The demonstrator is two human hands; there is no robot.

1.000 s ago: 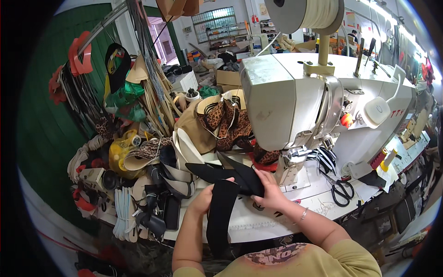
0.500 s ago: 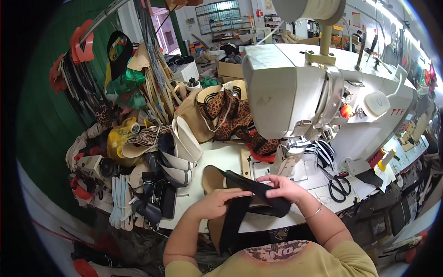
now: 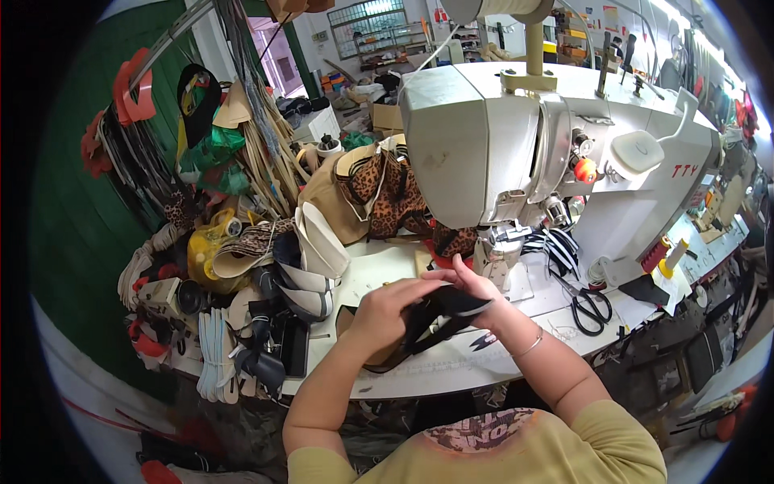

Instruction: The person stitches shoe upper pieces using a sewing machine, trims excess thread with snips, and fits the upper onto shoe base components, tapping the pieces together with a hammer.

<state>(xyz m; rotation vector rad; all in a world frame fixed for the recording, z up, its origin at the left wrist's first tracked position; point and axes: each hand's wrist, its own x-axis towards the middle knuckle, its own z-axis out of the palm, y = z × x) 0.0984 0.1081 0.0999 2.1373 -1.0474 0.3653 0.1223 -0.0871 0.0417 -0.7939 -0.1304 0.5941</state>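
Note:
A black piece of material with a tan side (image 3: 435, 319), looking like a shoe upper, is held above the front of the sewing table. My left hand (image 3: 385, 316) is closed over its left part, fingers wrapped across the top edge. My right hand (image 3: 477, 292) grips its right end, thumb pointing up and the other fingers partly hidden. Small dark pointed blades (image 3: 484, 341) show just below the right hand; I cannot tell whether they lie on the table or are in that hand. Beyond the hands stands the needle and post area of a white sewing machine (image 3: 451, 153).
Black-handled scissors (image 3: 592, 310) lie to the right, near black-and-white striped pieces (image 3: 552, 248). Leopard-print uppers (image 3: 395, 194) and white-grey uppers (image 3: 310, 282) crowd the left and back. A bundle of pale strips (image 3: 215, 355) sits at the left edge. Thread cones (image 3: 673, 256) stand at right.
The black piece has been lifted, turned and gathered between both hands; its hanging strip no longer drops past the table edge. My left hand has moved up over it. The view shifted slightly.

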